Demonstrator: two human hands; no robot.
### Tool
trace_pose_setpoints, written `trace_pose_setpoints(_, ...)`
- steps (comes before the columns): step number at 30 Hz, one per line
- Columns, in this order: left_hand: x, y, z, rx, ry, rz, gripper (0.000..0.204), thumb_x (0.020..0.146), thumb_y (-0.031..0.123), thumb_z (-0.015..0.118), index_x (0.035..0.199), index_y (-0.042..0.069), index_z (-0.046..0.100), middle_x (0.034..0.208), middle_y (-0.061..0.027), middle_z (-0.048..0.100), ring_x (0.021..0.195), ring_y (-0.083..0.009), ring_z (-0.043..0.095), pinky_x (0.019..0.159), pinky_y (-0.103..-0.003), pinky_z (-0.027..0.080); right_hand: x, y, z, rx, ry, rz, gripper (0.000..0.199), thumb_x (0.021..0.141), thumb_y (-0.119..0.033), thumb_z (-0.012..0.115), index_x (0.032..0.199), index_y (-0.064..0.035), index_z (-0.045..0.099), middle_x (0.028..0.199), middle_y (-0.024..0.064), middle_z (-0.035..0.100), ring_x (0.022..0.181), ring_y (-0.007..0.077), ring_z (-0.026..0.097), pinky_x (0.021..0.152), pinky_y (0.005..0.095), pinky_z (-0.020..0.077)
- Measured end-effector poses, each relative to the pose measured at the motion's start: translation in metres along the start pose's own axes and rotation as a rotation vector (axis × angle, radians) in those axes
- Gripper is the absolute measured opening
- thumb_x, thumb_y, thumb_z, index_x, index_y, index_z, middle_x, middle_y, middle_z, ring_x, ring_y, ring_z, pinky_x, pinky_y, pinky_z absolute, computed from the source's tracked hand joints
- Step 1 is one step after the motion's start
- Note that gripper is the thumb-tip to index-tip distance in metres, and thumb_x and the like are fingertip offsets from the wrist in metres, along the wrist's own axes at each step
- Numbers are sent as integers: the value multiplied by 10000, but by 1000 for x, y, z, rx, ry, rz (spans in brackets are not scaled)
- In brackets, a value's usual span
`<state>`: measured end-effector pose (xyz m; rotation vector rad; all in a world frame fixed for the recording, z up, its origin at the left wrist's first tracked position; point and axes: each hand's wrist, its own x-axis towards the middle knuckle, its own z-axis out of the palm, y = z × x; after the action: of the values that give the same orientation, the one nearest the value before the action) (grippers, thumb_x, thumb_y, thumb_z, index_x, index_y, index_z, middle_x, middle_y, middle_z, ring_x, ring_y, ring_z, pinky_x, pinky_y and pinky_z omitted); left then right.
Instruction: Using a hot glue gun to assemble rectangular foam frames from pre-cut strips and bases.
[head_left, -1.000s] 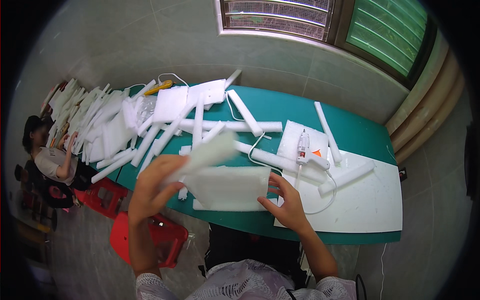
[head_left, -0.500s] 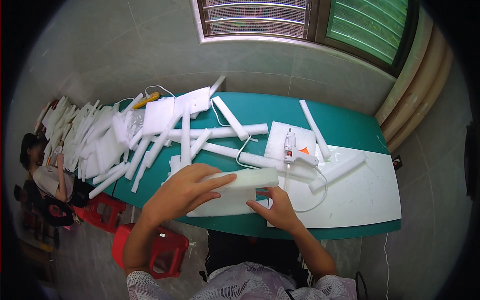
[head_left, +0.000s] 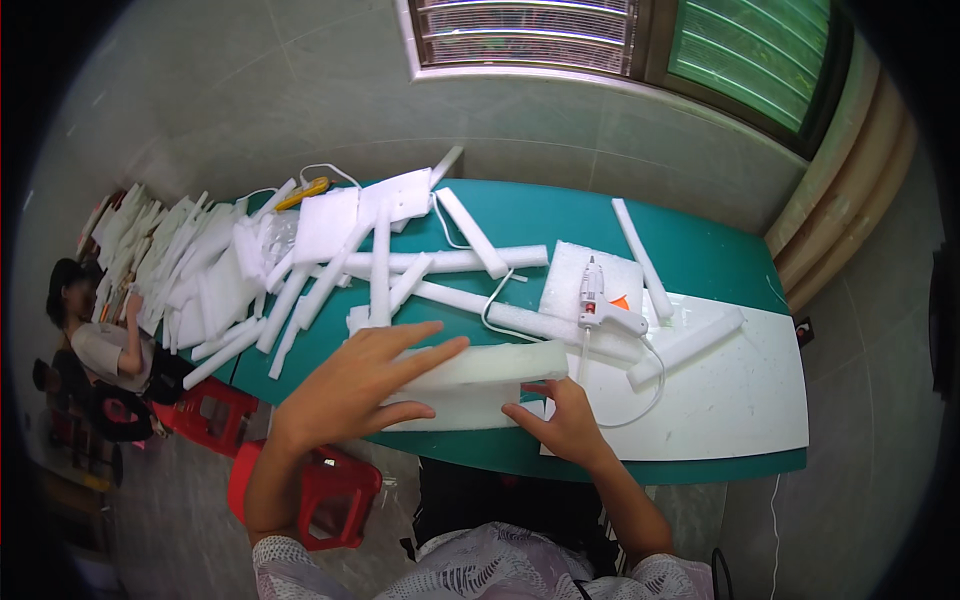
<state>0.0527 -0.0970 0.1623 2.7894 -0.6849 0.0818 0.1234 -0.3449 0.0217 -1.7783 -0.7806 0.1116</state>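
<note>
A white foam piece (head_left: 490, 365) made of a thick strip above a flat panel is in front of me, over the near edge of the green table. My right hand (head_left: 570, 422) grips its right end, with thumb and fingers bent around the corner. At the left end, my left hand (head_left: 345, 385) has its fingers spread, the index finger reaching over the strip and the thumb lying along the panel. Its far fingers are partly hidden. Just beyond, a white hot glue gun (head_left: 608, 312) with an orange trigger stands by a square foam sheet (head_left: 565, 280).
A white board (head_left: 720, 400) lies on the table's right side with a foam bar (head_left: 690, 348). Foam strips (head_left: 300, 300) heap up on the left, near a yellow tool (head_left: 303, 193). The glue gun's cord (head_left: 655, 385) loops nearby. Red stools (head_left: 340, 490) and another person (head_left: 110, 335) are at left.
My left hand has drawn slightly left, its index finger sliding back along the strip and its fingers spreading wider. My right hand stays at the foam's right end. The view has shifted a little.
</note>
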Motion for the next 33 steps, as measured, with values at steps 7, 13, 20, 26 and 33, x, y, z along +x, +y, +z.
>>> trace_pose_setpoints(7, -67, -53, 22, -491, 321, -98, 842, 670, 311, 814, 1387, 60, 449, 1416, -154, 449, 1305, -314, 426, 1069, -409, 332, -2, 8, -2, 34, -3, 18, 464, 789, -166, 751, 1170, 19, 563, 1119, 178, 614, 1004, 281, 629, 875, 354, 505)
trace_pose_setpoints(13, -67, -62, 84, -804, 663, -86, 558, 753, 240, 768, 1244, 40, 590, 1342, -177, 514, 1262, -302, 469, 1034, -404, 373, 2, 9, 5, 78, 0, -3, 462, 776, -159, 765, 1148, 32, 570, 1052, 175, 633, 961, 279, 642, 862, 366, 516)
trace_pose_setpoints(20, -58, -68, 84, -866, 638, -60, 338, 801, 96, 706, 1129, 31, 657, 1238, -161, 584, 1133, -260, 554, 956, -356, 435, 0, 10, 4, 48, 29, 11, 457, 774, -158, 768, 1135, 36, 566, 1021, 174, 637, 943, 285, 645, 865, 378, 519)
trace_pose_setpoints(26, -58, -67, 89, -927, 641, -43, 357, 772, 102, 731, 1117, 39, 659, 1265, -162, 554, 1169, -254, 517, 978, -368, 408, -2, 12, 0, -3, -69, 93, 533, 781, -107, 753, 1230, 40, 505, 1154, 159, 594, 1063, 252, 597, 934, 391, 484)
trace_pose_setpoints(33, -60, -70, 88, -916, 587, -51, 502, 648, 53, 813, 1125, 80, 660, 1323, -158, 516, 1195, -259, 496, 998, -381, 386, 15, -19, -8, 371, 250, -107, 635, 761, -157, 765, 1301, -8, 467, 1412, 242, 373, 1262, 378, 448, 989, 436, 434)
